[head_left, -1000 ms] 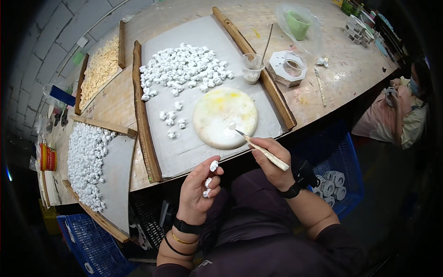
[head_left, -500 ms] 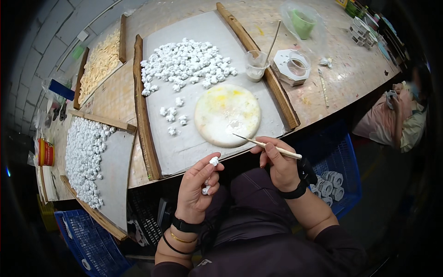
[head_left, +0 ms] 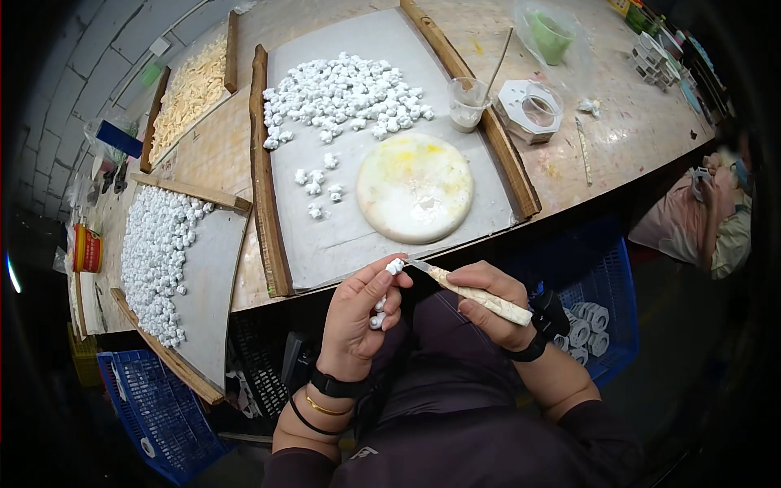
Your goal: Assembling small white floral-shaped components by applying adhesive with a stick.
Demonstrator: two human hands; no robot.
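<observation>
My left hand point(head_left: 358, 313) pinches a small white moulded piece point(head_left: 395, 266) at its fingertips, with another white piece point(head_left: 378, 313) tucked lower in the fingers. My right hand point(head_left: 488, 297) grips a thin pale-handled tool point(head_left: 476, 294), its metal tip touching the pinched piece. Both hands hover over my lap, just below the table edge. On the grey board point(head_left: 342, 236) in front lie a round cream disc point(head_left: 416, 187), a few loose white pieces point(head_left: 317, 185) and a large heap of them point(head_left: 346, 96).
A clear cup with a stick point(head_left: 469, 104), an octagonal white mould point(head_left: 530, 108) and a green cup point(head_left: 553, 34) stand right of the board. A second tray of white pieces point(head_left: 159, 248) is at left. Blue crates point(head_left: 159, 415) sit on the floor. Another person point(head_left: 716, 211) sits at right.
Both hands have drawn back from the disc toward my lap. The tool tip left the disc and now meets the white piece raised in my left fingers.
</observation>
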